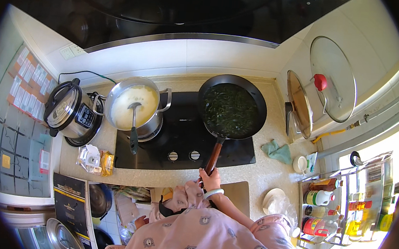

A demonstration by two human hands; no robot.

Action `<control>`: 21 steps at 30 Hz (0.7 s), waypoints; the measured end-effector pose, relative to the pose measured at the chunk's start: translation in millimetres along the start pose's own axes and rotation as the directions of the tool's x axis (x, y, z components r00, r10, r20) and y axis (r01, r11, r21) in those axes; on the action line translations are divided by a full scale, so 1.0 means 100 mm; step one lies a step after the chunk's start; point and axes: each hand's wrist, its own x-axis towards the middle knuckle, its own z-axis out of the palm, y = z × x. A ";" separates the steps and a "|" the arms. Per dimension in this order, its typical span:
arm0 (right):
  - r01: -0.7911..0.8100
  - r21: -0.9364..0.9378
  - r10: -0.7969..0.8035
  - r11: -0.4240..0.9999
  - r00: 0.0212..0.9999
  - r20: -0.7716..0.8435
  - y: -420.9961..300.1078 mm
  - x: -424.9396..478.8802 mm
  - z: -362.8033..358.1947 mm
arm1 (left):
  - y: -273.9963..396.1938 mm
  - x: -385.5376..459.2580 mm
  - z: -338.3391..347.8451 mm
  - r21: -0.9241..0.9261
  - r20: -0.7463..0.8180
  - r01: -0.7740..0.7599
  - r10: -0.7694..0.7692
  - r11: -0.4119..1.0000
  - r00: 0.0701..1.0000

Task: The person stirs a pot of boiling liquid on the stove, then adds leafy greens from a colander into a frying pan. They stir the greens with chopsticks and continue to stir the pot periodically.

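My right hand, with a pale bangle at the wrist, grips the brown wooden handle of a black wok. Dark green shredded leaves in liquid fill the wok, which sits at the right side of the black cooktop. Low at my left side, part of my left hand shows against my pink patterned clothing; its fingers are mostly hidden. A two-handled steel pot stands over the left burner, with foamy pale liquid inside. A ladle leans in it, its dark handle over the rim.
An electric pressure cooker stands left of the pot, near opened packets. Two glass lids hang on the right wall. A green cloth and a white cup lie below them. Bottles fill a rack. A range hood overhangs.
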 end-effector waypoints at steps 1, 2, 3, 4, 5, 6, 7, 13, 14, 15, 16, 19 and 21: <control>0.005 0.008 -0.005 1.000 1.000 0.000 0.04 0.02 -0.01 | 0.02 0.01 0.01 -0.007 -0.003 -0.001 0.001 1.000 1.000; 0.011 0.015 -0.011 1.000 1.000 -0.001 0.09 0.06 -0.02 | 0.03 0.01 0.02 -0.016 -0.009 0.000 0.000 1.000 1.000; 0.016 0.021 -0.016 1.000 1.000 0.004 0.10 0.06 -0.01 | 0.03 0.00 0.01 -0.031 -0.018 0.005 -0.006 1.000 1.000; 0.012 0.024 -0.012 1.000 1.000 0.007 0.10 0.07 -0.01 | 0.04 0.00 0.01 -0.047 -0.030 0.008 -0.010 0.999 1.000; 0.009 0.028 -0.009 1.000 1.000 0.009 0.10 0.06 -0.02 | 0.04 -0.01 0.01 -0.061 -0.037 0.013 -0.015 0.998 0.999; 0.006 0.031 -0.006 1.000 1.000 0.012 0.08 0.06 -0.01 | 0.03 -0.02 0.01 -0.076 -0.043 0.019 -0.022 0.997 0.999; 0.002 0.026 -0.002 1.000 1.000 0.013 0.06 0.05 -0.01 | 0.03 -0.02 0.02 -0.090 -0.048 0.024 -0.028 0.996 0.998; -0.003 0.010 0.003 1.000 1.000 0.014 0.04 0.04 -0.01 | -0.02 0.01 0.05 -0.100 -0.083 -0.030 0.022 0.995 0.996; 0.000 0.011 0.000 1.000 1.000 0.014 0.05 0.04 -0.02 | -0.03 0.03 0.04 -0.087 -0.095 -0.061 0.053 0.994 0.994; 0.004 0.011 -0.004 1.000 1.000 0.014 0.05 0.04 -0.01 | -0.04 0.03 0.04 -0.113 -0.093 -0.048 0.038 0.992 0.995; -0.002 0.006 0.002 1.000 1.000 0.016 0.03 0.03 -0.02 | -0.05 0.03 0.04 -0.138 -0.091 -0.036 0.023 0.990 0.996; -0.012 -0.002 0.012 1.000 1.000 0.022 -0.03 -0.01 -0.02 | -0.04 0.00 0.08 -0.157 -0.103 -0.021 0.004 0.987 0.995; -0.014 0.006 0.014 1.000 1.000 0.026 -0.05 -0.02 -0.02 | -0.01 -0.03 0.08 -0.153 -0.111 -0.010 -0.007 0.988 0.994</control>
